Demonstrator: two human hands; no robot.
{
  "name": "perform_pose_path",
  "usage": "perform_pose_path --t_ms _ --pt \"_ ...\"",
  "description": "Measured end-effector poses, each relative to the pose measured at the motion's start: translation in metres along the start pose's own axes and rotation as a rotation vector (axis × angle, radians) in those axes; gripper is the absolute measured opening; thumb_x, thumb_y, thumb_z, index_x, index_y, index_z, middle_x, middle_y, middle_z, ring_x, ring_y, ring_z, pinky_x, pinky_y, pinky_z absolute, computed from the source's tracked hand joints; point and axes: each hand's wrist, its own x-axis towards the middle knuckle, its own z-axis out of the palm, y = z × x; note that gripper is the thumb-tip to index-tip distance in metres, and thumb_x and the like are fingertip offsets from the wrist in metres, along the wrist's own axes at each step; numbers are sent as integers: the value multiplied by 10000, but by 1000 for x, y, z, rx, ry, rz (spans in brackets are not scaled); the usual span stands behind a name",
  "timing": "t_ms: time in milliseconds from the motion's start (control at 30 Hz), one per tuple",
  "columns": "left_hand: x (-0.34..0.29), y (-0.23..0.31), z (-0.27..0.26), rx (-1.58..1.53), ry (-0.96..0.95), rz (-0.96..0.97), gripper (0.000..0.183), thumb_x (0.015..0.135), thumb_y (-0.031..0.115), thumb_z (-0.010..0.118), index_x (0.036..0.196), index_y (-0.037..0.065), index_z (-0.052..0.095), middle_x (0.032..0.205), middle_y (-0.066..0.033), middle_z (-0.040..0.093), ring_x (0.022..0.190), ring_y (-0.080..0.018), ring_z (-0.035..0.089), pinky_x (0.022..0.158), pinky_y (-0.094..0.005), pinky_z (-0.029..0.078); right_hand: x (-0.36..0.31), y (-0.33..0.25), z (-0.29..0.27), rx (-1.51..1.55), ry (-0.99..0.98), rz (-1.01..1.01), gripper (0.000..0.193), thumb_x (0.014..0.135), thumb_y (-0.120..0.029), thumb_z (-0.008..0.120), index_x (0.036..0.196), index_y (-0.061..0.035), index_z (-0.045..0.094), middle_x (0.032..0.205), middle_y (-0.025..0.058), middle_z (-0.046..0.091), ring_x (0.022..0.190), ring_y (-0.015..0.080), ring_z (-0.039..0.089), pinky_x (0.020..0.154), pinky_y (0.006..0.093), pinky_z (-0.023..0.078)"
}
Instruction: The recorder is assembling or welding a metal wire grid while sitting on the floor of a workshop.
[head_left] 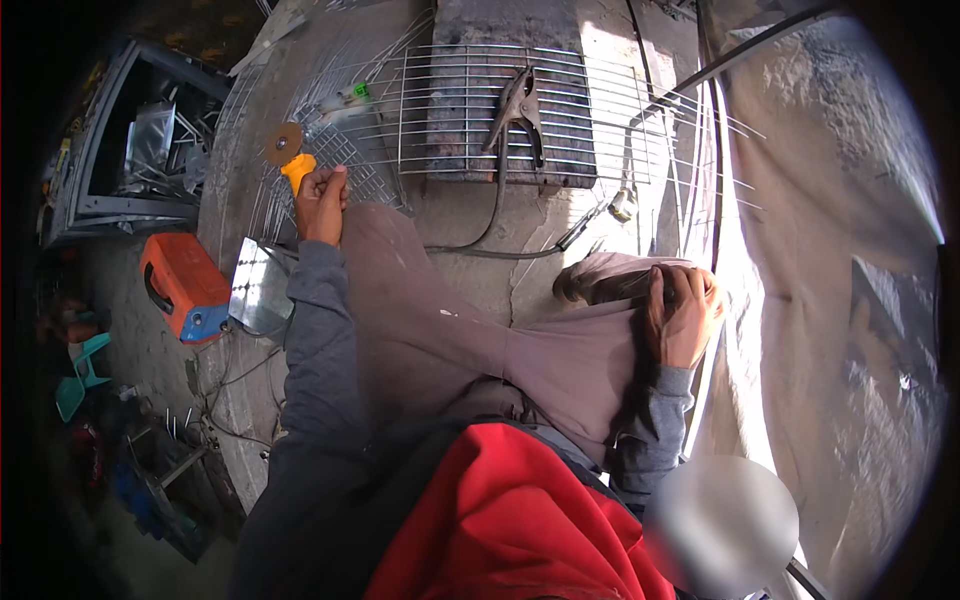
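My left hand [322, 205] is closed around the body of a yellow angle grinder [297, 170], beside my left knee. The brown disc [284, 144] of the grinder points away from me, and most of its body is hidden under the hand. My right hand [685, 312] lies over my right knee, fingers spread on the trouser cloth. Ahead of my knees, a metal wire rack [415, 110] rests across a dark block [500, 25]. A grey spring clamp [520, 108] with a cable sits on the rack's bars.
Loose wire rods and mesh [350, 165] lie left of the rack. A black cable [500, 250] curves across the floor toward a pale fitting [623, 205]. An orange box [185, 287] and a shiny metal sheet [262, 287] stand at left. Grey cloth [820, 250] covers the right side.
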Motion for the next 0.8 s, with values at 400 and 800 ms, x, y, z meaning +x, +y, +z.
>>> perform_pose_path --t_ms 400,800 --pt "-39 15 9 46 -16 117 185 877 166 651 936 24 548 810 -2 555 745 -71 511 698 -210 415 28 30 -3 508 -78 188 273 884 -277 611 941 -13 650 843 105 662 686 243 620 648 334 481" --pt "-27 3 6 -179 335 -63 288 884 203 642 1061 15 514 990 -69 542 854 -129 544 776 -270 505 101 75 60 833 -452 520 273 899 -299 595 945 -36 650 758 6 624 635 73 543 588 222 423"
